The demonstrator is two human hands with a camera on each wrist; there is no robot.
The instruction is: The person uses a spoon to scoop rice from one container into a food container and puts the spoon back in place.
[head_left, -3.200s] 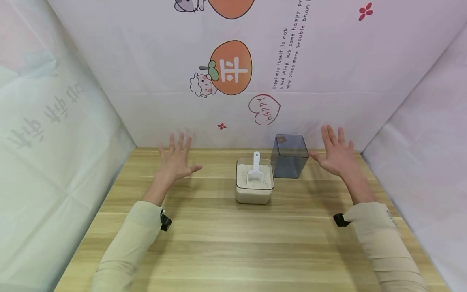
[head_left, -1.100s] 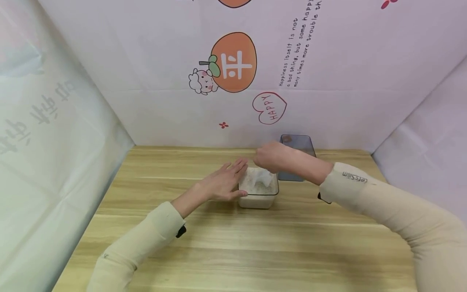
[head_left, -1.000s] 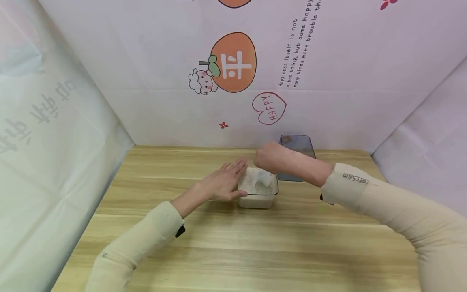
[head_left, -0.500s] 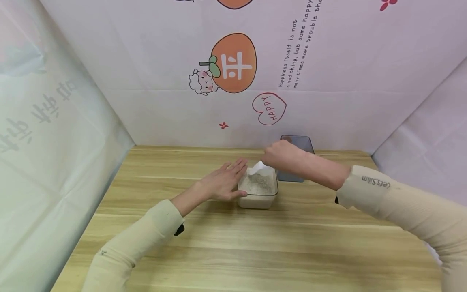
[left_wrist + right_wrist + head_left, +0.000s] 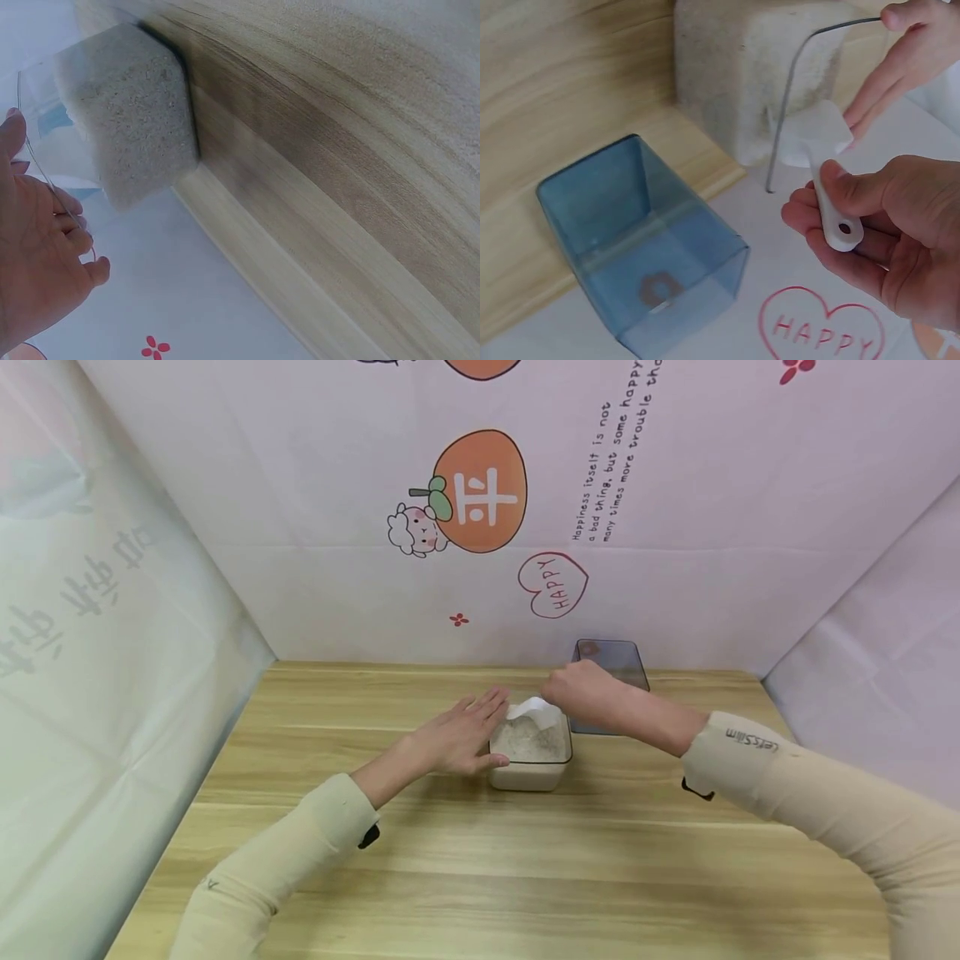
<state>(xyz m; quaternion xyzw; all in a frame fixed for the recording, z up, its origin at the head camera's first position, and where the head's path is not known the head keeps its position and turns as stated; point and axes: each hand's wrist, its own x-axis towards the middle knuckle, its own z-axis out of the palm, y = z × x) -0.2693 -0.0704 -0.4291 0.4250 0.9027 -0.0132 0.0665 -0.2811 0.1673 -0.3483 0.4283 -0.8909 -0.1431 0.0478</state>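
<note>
A clear square container (image 5: 528, 777) of pale, grainy stuff stands on the table. My left hand (image 5: 465, 735) holds its left side, thumb over the front rim and fingers reaching to the back corner. In the left wrist view the fingers (image 5: 71, 225) lie against the rim. My right hand (image 5: 581, 689) grips a white scoop (image 5: 817, 139) by its handle, thumb on top and fingers curled beneath. The scoop's head is inside the container, near its back edge, above hollowed grain. My right hand hides most of the handle in the head view.
A blue-tinted clear box (image 5: 645, 225) stands behind and right of the container, partly covered by my right forearm in the head view. The wooden table (image 5: 480, 868) meets a printed sheet (image 5: 337, 527) at the back. Pale sheets hang on both sides.
Both hands have come in from the table's sides. My right hand has taken the scoop and shifted it in the grain. Lately my left hand has stayed at the container.
</note>
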